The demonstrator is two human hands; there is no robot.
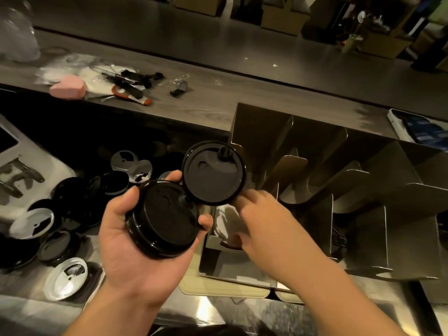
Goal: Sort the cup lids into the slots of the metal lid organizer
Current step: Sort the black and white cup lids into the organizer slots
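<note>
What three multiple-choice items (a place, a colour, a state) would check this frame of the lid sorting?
1. Where does the metal lid organizer stand relative to the loose lids?
A. To their right
B. To their left
C. Stacked on top of them

2. What colour is the block on the shelf?
A. Green
B. Pink
C. Blue

3. What is the left hand doing?
A. Hanging empty
B. Pressing on the organizer
C. Gripping a stack of black lids

Answers: 1 A, it rises to the right of the pile. 2 B, it is plainly pink. 3 C, thumb and fingers curl round the stack, while the right hand holds a single black lid by its edge.
</note>
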